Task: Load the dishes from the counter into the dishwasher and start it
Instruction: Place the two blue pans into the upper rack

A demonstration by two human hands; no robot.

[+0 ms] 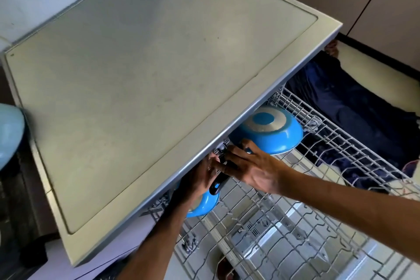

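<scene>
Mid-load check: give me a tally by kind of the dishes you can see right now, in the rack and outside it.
Blue pans in the pulled-out rack: 2 (larger blue pan, bottom up; smaller blue pan, partly hidden under the dishwasher top)
Pale blue dish at the left edge, outside the dishwasher: 1
Total: 3

Bright, even daylight; soft overall focus, wide-angle bending and blur at edges.
</scene>
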